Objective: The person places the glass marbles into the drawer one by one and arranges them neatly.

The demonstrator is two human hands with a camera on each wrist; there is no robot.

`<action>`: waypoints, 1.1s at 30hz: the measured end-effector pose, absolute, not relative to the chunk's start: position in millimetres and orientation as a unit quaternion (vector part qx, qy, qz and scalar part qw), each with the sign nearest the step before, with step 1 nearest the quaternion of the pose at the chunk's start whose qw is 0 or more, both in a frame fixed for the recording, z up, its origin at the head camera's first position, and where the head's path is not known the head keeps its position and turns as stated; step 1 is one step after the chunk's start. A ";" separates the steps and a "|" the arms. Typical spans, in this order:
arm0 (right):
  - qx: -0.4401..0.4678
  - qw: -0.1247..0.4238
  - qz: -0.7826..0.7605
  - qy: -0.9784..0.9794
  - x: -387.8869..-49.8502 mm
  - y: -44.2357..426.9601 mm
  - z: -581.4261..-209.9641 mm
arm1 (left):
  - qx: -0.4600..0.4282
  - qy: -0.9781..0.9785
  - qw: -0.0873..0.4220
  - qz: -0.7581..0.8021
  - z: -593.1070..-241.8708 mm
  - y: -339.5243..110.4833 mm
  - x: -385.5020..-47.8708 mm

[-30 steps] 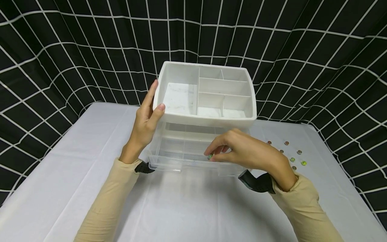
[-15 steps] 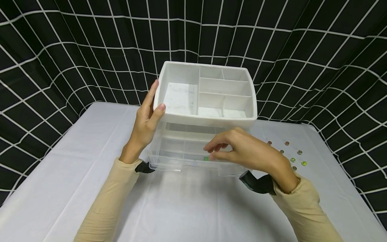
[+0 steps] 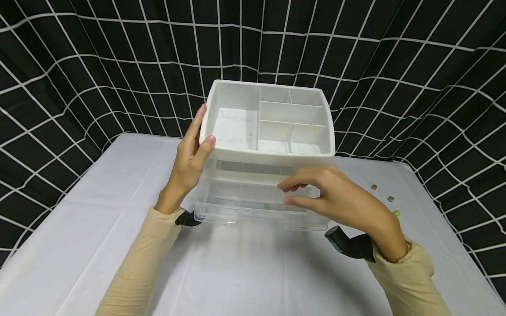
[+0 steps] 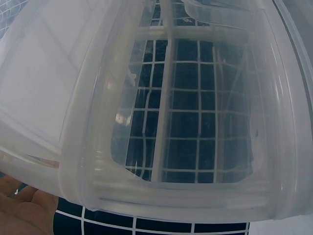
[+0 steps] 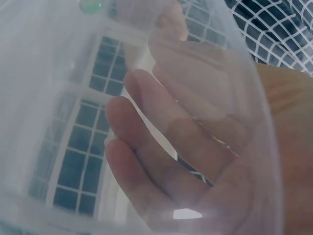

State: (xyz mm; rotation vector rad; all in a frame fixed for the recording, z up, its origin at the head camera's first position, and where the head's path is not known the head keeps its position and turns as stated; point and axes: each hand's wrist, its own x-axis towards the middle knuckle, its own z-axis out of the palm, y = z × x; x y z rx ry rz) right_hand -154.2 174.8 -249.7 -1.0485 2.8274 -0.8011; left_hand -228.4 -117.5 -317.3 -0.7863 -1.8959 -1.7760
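Head view: your left grip (image 3: 187, 164) pinches the organizer (image 3: 272, 156), your right grip (image 3: 336, 199) is spread, and loading the drawer (image 3: 217, 217) likely calls next for the yellow-green bead (image 3: 396, 213).

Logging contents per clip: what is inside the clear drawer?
A small green piece lies in the clear drawer, near its front. In the head view, the right hand covers part of the drawer's right side and the white tray its rear, hiding whatever lies there.
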 end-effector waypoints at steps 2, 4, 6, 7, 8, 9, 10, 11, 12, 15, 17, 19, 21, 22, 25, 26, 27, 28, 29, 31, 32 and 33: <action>-0.333 -0.002 -0.259 0.907 -151.0 178.3 -248.3 | -0.283 -0.683 0.212 -0.639 -317.2 -117.3 -228.4; -0.331 -0.013 -0.258 0.907 -148.0 181.5 -247.1 | -0.283 -0.682 0.211 -0.640 -317.1 -117.1 -228.4; -0.330 -0.024 -0.258 0.908 -145.2 184.5 -246.2 | -0.283 -0.682 0.210 -0.640 -317.2 -117.2 -228.2; -0.333 -0.032 -0.256 0.907 -144.0 186.0 -246.0 | -0.283 -0.683 0.210 -0.640 -317.2 -117.2 -228.1; -0.335 -0.042 -0.253 0.907 -143.0 187.5 -246.1 | -0.283 -0.683 0.210 -0.640 -317.2 -117.3 -228.0; -0.338 -0.052 -0.250 0.906 -142.1 189.1 -246.2 | -0.282 -0.683 0.210 -0.640 -317.2 -117.4 -228.0; -0.342 -0.064 -0.248 0.904 -141.4 190.6 -246.5 | -0.282 -0.683 0.211 -0.640 -317.3 -117.5 -227.9; -0.346 -0.075 -0.247 0.902 -140.9 192.2 -246.9 | -0.282 -0.683 0.211 -0.640 -317.3 -117.6 -227.8; -0.350 -0.088 -0.244 0.900 -140.4 193.9 -247.4 | -0.281 -0.682 0.212 -0.641 -317.3 -117.6 -227.8; -0.358 -0.119 -0.237 0.895 -138.7 199.1 -248.9 | -0.281 -0.681 0.211 -0.643 -317.2 -117.6 -227.9; -0.357 -0.134 -0.235 0.894 -137.0 202.6 -249.7 | -0.282 -0.680 0.210 -0.644 -317.0 -117.3 -228.0; -0.354 -0.147 -0.233 0.894 -135.6 205.6 -250.7 | -0.283 -0.680 0.210 -0.643 -316.8 -117.2 -228.2; -0.348 -0.157 -0.234 0.894 -134.2 208.1 -252.0 | -0.285 -0.679 0.211 -0.643 -316.8 -117.2 -228.3; -0.344 -0.162 -0.235 0.894 -133.4 209.4 -252.7 | -0.286 -0.678 0.211 -0.643 -316.7 -117.2 -228.3; -0.332 -0.176 -0.241 0.895 -131.3 212.8 -254.7 | -0.286 -0.677 0.210 -0.645 -316.7 -117.1 -228.5; -0.328 -0.181 -0.242 0.895 -130.4 214.0 -255.5 | -0.285 -0.677 0.209 -0.646 -316.7 -117.1 -228.4; -0.325 -0.186 -0.244 0.894 -129.6 215.4 -256.0 | -0.285 -0.677 0.208 -0.646 -316.7 -117.0 -228.4; -0.323 -0.192 -0.245 0.894 -128.8 216.8 -256.5 | -0.285 -0.677 0.207 -0.646 -316.8 -117.0 -228.4; -0.321 -0.198 -0.247 0.893 -128.1 218.2 -256.9 | -0.285 -0.677 0.206 -0.647 -316.9 -117.0 -228.4; -0.316 -0.211 -0.245 0.892 -126.7 221.2 -257.8 | -0.284 -0.677 0.207 -0.646 -317.0 -117.0 -228.3; -0.313 -0.216 -0.245 0.892 -126.1 222.7 -258.3 | -0.284 -0.677 0.207 -0.646 -317.0 -117.0 -228.2; -0.308 -0.219 -0.246 0.893 -125.6 224.1 -258.6 | -0.284 -0.677 0.207 -0.646 -317.1 -117.1 -228.1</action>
